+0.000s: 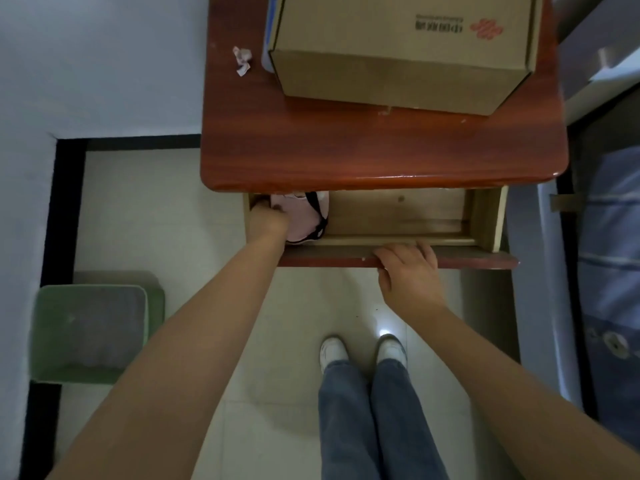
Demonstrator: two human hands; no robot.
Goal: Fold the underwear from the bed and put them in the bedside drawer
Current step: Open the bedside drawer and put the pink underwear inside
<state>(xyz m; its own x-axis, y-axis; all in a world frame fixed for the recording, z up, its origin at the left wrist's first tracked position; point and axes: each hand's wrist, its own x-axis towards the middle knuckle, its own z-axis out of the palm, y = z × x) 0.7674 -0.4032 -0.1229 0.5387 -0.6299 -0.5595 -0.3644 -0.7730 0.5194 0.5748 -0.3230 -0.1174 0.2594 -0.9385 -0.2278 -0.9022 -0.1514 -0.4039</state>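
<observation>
The bedside drawer (401, 216) stands pulled out under the red-brown nightstand top (381, 150). Folded pink underwear with black trim (308, 220) lies in the drawer's left end. My left hand (268, 220) reaches into that left end and rests on the underwear, fingers curled around its left side. My right hand (408, 271) grips the drawer's front edge (467, 260) near its middle, fingers over the top. The rest of the drawer bottom is bare wood.
A cardboard box (401, 53) and a crumpled paper scrap (242, 60) sit on the nightstand. A green waste bin (93, 330) stands on the tiled floor at left. The bed (609, 271) with blue bedding runs along the right. My feet (363, 351) stand below the drawer.
</observation>
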